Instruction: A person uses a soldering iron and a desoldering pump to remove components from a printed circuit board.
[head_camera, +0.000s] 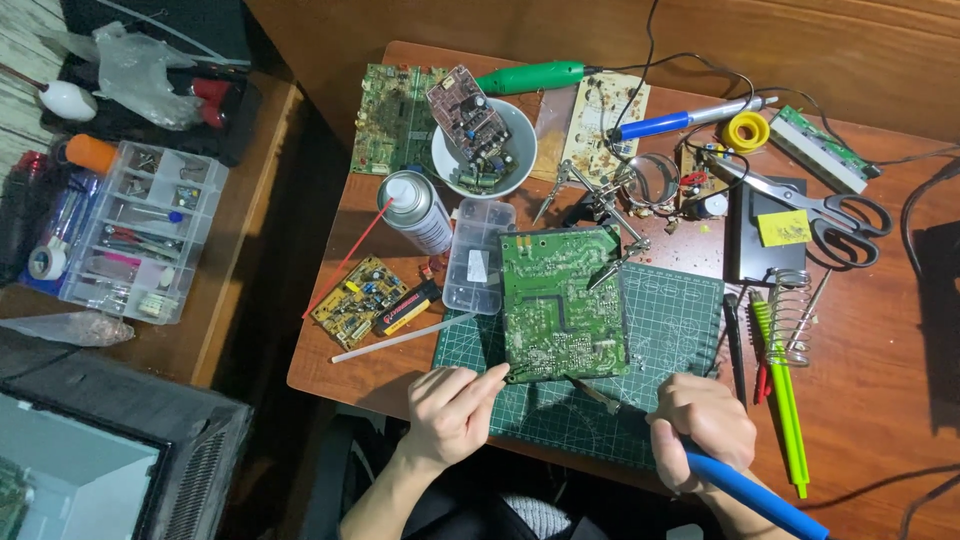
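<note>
- The green circuit board (563, 303) lies solder-side up on the dark green cutting mat (670, 330), near the middle of the wooden surface (880, 380). Its long axis runs roughly 12 to 6 o'clock, tipped slightly, and its upper right corner is held by a clip of the helping-hands stand (610, 215).
- The left hand (452, 410) sits at about 7 o'clock from the board, fingers curled together, with thumb and forefinger touching the board's lower left corner; whether they pinch something thin there I cannot tell.
- The right hand (702, 425) is at about 5 o'clock from the board, closed in a fist around the blue handle of a soldering iron (745, 490). Its metal tip (598, 396) points toward 10 o'clock and lies just below the board's bottom edge.
- So the board lies toward 12 o'clock from both hands; the left is the nearer, already touching it, while the right reaches it only through the iron.
- Beside the board at 9 o'clock is a clear plastic box (478, 256), then a spray can (415, 210) with a red straw.
- At 11 o'clock a white bowl (484, 150) holds a small board and parts.
- At 2 o'clock lie scissors (830, 212) and a yellow solder reel (746, 131).
- At 3 o'clock stands a coiled iron holder (793, 315) beside a green pen (782, 390).
</note>
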